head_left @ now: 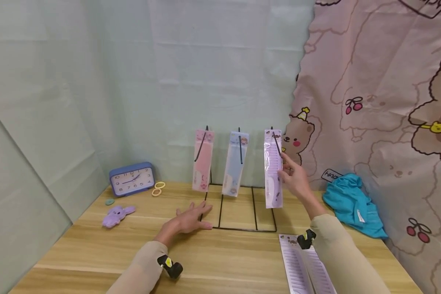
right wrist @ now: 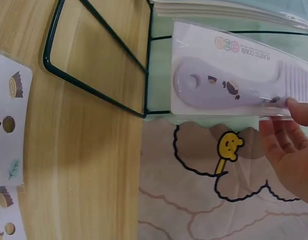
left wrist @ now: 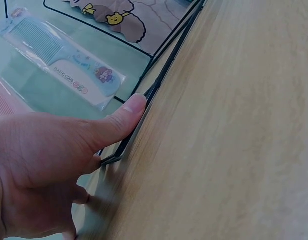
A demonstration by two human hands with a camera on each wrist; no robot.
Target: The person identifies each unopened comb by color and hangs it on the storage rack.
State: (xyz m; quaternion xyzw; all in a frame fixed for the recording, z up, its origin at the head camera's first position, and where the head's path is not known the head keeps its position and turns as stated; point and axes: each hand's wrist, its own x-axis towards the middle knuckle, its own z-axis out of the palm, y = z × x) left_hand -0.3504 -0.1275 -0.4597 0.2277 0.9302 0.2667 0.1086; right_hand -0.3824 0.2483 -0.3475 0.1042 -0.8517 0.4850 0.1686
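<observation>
A black wire rack (head_left: 242, 230) stands at the back of the wooden table (head_left: 220, 253) with three packaged combs hanging on its hooks: pink (head_left: 203, 161), blue (head_left: 235, 163) and purple (head_left: 272, 171). My right hand (head_left: 286, 170) pinches the right edge of the purple comb package (right wrist: 223, 85), thumb on its front and fingers behind. My left hand (head_left: 194, 217) lies flat on the table at the rack's front left corner. In the left wrist view the thumb of my left hand (left wrist: 124, 117) touches the base wire of the rack (left wrist: 168, 60), with the blue comb package (left wrist: 69, 70) beyond.
A blue clock (head_left: 132, 179), yellow hair ties (head_left: 158, 188) and a purple plush (head_left: 117, 214) sit at the back left. A teal cloth (head_left: 353, 204) lies at the right by the bear-print curtain (head_left: 389, 102). More purple comb packages (head_left: 305, 265) lie at the front right.
</observation>
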